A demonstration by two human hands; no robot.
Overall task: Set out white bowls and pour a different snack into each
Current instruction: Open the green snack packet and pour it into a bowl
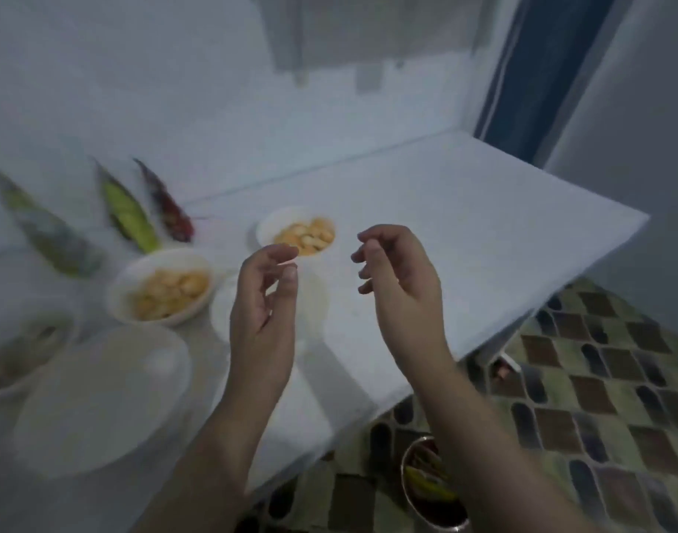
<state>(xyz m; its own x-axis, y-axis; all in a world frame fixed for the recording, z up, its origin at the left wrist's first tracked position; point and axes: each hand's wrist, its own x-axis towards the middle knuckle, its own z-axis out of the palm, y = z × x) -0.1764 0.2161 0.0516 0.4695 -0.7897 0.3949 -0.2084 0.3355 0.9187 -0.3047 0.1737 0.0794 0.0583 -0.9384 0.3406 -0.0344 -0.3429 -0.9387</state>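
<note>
The view is blurred. Two white bowls hold pale orange snack pieces: one (pixel 264 228) at the middle back, one (pixel 137 271) to its left. A third bowl (pixel 41 321) at the far left holds something dark. A larger empty white bowl (pixel 98 398) sits at the near left, and another pale bowl (pixel 314 298) shows behind my left hand. Three snack packets lean at the back left: grey-green (pixel 45 225), bright green (pixel 127 213), dark red (pixel 168 205). My left hand (pixel 264 305) and right hand (pixel 399 278) hover above the table with fingers loosely curled, holding nothing.
The white table (pixel 445 225) ends at a corner on the right, by a blue door frame (pixel 541 71). Below the table edge, a round metal bin (pixel 433 486) with wrappers stands on the patterned tiled floor (pixel 599 378).
</note>
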